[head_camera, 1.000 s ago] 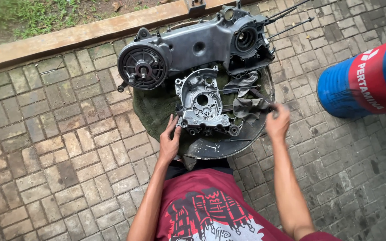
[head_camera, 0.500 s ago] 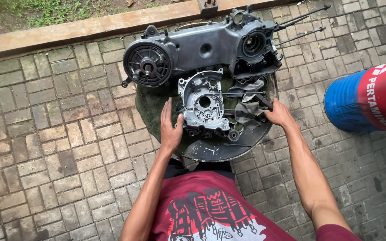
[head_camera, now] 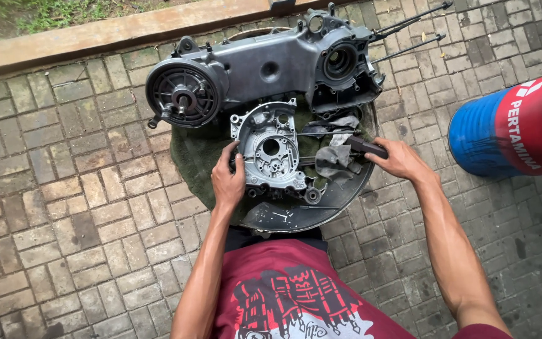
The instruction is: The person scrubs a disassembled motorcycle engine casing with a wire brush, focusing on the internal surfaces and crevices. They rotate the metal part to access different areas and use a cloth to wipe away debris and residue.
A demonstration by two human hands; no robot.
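Head view, frame centre: my left hand (head_camera: 228, 182) grips the left edge of the small silver cast-metal crankcase cover (head_camera: 270, 150), fingers curled on it; my right hand (head_camera: 399, 160) is clenched around a black tool handle (head_camera: 365, 147); both over the round dark metal tray (head_camera: 321, 210)

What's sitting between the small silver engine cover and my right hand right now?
In the head view, a crumpled grey rag lies between the silver cover and the right hand, which grips a dark tool handle over it.
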